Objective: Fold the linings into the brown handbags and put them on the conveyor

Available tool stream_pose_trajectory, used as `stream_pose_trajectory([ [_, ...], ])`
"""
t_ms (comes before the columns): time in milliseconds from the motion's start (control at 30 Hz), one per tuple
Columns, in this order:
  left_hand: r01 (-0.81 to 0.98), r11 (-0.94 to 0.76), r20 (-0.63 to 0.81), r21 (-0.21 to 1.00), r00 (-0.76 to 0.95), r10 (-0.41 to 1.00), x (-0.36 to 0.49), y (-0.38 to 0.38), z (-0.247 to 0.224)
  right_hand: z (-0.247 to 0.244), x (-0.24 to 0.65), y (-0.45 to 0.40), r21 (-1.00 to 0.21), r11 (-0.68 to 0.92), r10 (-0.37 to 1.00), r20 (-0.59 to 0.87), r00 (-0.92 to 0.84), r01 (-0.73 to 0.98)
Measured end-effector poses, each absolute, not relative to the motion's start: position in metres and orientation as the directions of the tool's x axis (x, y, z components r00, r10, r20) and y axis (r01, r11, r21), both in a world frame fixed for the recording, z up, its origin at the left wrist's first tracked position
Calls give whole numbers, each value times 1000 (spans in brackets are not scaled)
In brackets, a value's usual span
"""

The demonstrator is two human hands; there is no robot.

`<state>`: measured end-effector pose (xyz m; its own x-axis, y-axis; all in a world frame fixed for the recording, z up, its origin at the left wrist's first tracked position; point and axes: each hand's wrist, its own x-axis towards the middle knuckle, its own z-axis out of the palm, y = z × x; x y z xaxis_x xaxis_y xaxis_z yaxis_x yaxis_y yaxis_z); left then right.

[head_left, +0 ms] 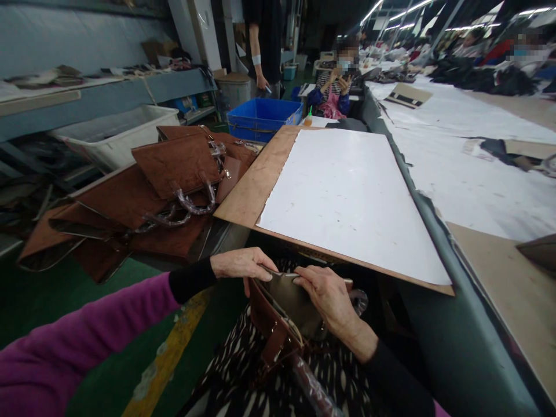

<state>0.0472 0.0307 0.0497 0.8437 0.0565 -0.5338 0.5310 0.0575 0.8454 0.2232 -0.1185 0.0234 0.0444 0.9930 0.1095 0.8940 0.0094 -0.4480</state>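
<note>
A brown handbag (270, 320) with a beige lining rests on my lap, its mouth spread so the inside shows. My left hand (244, 265) pinches the far rim of the bag at its left end, thumb on top. On the same rim, a little to the right, my right hand (332, 298) grips the edge with bent fingers. One plastic-wrapped handle (313, 389) hangs toward me, and part of another handle (359, 301) shows beyond my right hand. The bag's lower part is hidden against the patterned cloth on my lap.
A board topped with a white sheet (343, 185) lies just ahead. Several brown handbags (174, 165) are piled at the left. Behind them stand a white bin (117, 130) and a blue crate (264, 113). A long table (478, 191) runs along the right. Two people are farther back.
</note>
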Motion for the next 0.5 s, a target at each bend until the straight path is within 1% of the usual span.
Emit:
stream_pose_trajectory([
  [233,504,26,-504,863,862,55,47,31,50,25,211,-111,-452,70,993,117,-19,889],
  [433,518,-14,-516,855,853,86,49,28,51,24,210,-110,-529,60,994,110,-1,847],
  [500,524,-40,-520,851,850,83,50,28,52,25,210,-111,-536,41,995,98,14,843],
])
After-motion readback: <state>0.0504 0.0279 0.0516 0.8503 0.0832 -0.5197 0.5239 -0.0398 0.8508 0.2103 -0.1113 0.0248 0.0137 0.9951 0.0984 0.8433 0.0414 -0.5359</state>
